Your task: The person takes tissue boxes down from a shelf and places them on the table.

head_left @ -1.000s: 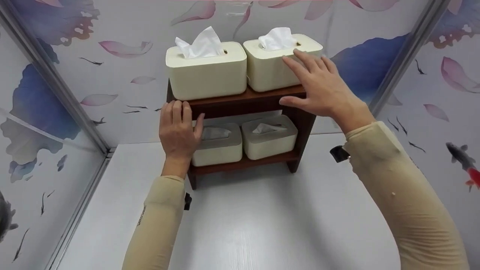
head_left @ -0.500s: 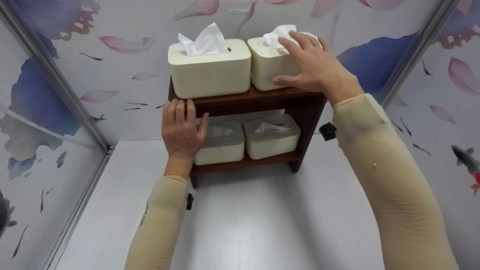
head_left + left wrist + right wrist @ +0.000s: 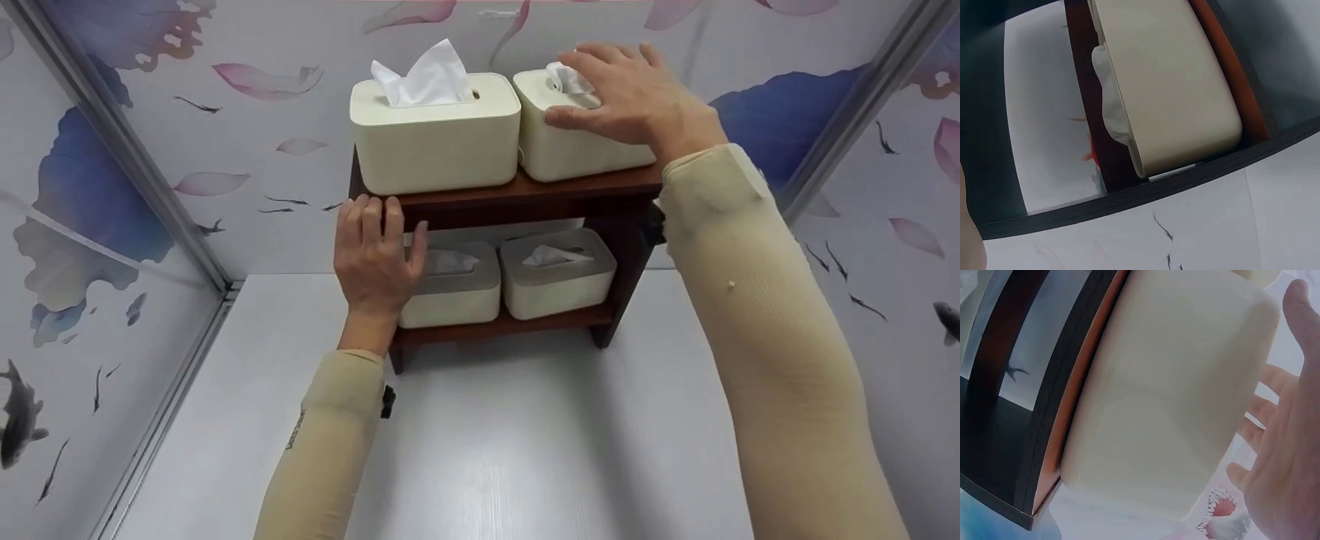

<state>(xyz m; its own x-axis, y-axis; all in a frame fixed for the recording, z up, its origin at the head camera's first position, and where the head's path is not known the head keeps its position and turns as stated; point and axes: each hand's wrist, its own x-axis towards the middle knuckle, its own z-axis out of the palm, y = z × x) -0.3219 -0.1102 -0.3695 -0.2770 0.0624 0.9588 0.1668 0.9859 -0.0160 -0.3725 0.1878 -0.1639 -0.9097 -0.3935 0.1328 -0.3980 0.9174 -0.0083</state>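
Moved up now, over the upper-right tissue box (image 3: 566,154) atop the brown rack (image 3: 555,189), right hand (image 3: 634,94) spread, holding nothing (left hand (image 3: 375,259) straight-fingered at the rack's edge), seemingly within reach of the white tissue (image 3: 568,79)!

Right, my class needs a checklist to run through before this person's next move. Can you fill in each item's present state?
1. Shelf standing upright: ok.
2. Upper left box sitting on the top board: ok.
3. Right hand at the upper right box: ok, fingers reaching over its top.
4. Right fingers touching that box: cannot tell; the box's edge hides the fingertips in the wrist view.
5. Clear head-camera view of the upper right box's tissue: not ok, the hand partly covers it.
6. Left hand away from the shelf's front left corner: not ok, its fingers are there.
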